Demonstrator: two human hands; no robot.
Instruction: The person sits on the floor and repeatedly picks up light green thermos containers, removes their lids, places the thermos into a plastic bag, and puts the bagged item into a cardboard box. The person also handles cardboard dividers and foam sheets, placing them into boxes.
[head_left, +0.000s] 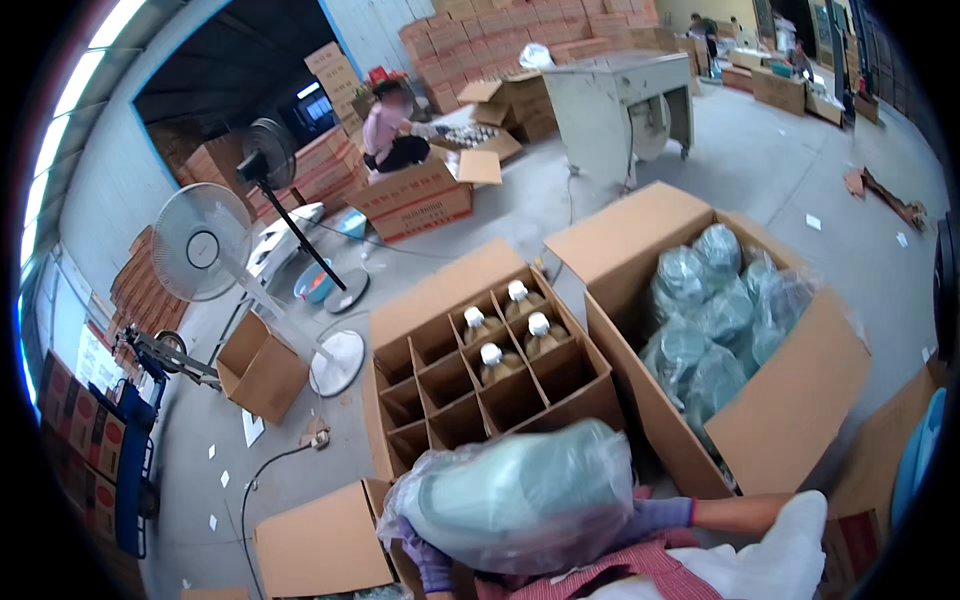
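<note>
Between my two gloved hands is a large pale-green object (517, 499) wrapped in clear plastic film, held on its side before my body. My left hand (426, 555), in a purple glove, grips its left end from below. The fingers of my right hand (649, 519) are partly hidden behind its right end. Just beyond stands an open carton with cardboard dividers (442, 405); several white-capped bottles (499, 364) stand in its far right cells. To its right, an open carton (637, 390) holds several similar film-wrapped pale-green items (705, 322).
An open carton (322, 540) stands at lower left. Beyond it are a small box (262, 367), a white fan (336, 364), a black fan (346, 291) and a cable across the floor. Farther off, a co-worker (394, 131) crouches by cartons near a metal machine (619, 105).
</note>
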